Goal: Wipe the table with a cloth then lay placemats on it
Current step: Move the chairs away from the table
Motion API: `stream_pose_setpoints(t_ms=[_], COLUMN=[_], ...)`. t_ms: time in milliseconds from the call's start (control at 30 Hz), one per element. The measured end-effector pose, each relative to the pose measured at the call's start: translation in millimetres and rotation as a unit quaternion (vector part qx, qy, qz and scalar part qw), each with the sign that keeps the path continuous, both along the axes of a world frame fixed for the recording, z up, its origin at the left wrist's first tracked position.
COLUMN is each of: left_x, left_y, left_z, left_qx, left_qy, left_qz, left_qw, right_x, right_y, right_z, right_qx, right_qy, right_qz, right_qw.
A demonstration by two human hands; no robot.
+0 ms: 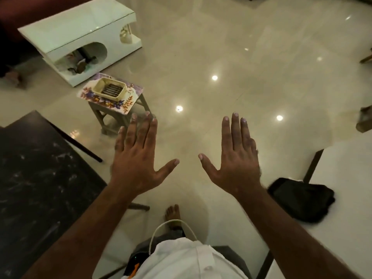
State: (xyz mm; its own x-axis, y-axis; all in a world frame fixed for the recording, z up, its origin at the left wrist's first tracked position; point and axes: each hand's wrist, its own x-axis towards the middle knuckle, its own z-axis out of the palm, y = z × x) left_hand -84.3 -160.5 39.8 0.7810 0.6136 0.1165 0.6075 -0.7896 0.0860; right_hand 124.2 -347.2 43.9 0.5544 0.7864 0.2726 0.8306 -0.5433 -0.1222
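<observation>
- Glossy cream tiled floor (pixel 231 47) fills most of the view, with round ceiling lights mirrored in it.
- Far left: black marble-patterned table (pixel 36 168), its corner pointing into the room, one dark leg showing.
- Upper left: low white coffee table with a glass top (pixel 80 33); small objects in its arched lower opening, too dim to name.
- Just in front of it: small grey wooden stool (pixel 112 119) carrying a floral printed placemat (pixel 128 102), purple and orange flowers on white. More than one mat may be stacked; cannot tell.
- Cream rectangular slotted tray (pixel 109 89) sits on the placemat.
- Left hand (pixel 134 158): palm down, fingers straight and spread, holding nothing, raised above the floor near the stool.
- Bottom centre: white shirt (pixel 191 258), thin white cord (pixel 171 223), one bare foot (pixel 173 213) on the floor.
- Right hand (pixel 237 158): same pose, fingers splayed, nothing in it, well apart from the left.
- Right edge: white table (pixel 346 208) with a dark leg.
- Black folded cloth (pixel 302 200) lies on that white table near its corner, untouched by either hand.
</observation>
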Motion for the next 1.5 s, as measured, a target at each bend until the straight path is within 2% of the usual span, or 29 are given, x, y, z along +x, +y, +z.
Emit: stream_pose_setpoints(t_ms=[133, 500, 733, 867, 1100, 1500], left_x=[40, 192, 278, 321, 376, 422], left_y=[53, 186, 273, 349, 485, 685], left_z=[-4, -26, -22, -25, -34, -26], left_qx=[-0.011, 0.048, 0.061, 0.066, 0.070, 0.047], left_qy=[0.013, 0.002, -0.011, -0.029, -0.029, -0.031], left_qz=[-0.012, 0.012, 0.068, 0.108, 0.152, 0.196], left_qw=[1.000, 0.999, 0.996, 0.992, 0.985, 0.979], right_x=[40, 202, 304, 354, 411, 467], right_y=[54, 197, 310, 398, 554, 789], right_z=[-6, -21, -11, -11, -21, -8], right_qx=[-0.021, -0.006, -0.010, -0.005, -0.024, -0.043], right_qy=[0.037, 0.003, -0.002, -0.004, -0.006, 0.010], right_qz=[-0.003, 0.039, 0.106, 0.133, 0.184, 0.225], right_qw=[0.999, 0.999, 0.994, 0.991, 0.983, 0.973])
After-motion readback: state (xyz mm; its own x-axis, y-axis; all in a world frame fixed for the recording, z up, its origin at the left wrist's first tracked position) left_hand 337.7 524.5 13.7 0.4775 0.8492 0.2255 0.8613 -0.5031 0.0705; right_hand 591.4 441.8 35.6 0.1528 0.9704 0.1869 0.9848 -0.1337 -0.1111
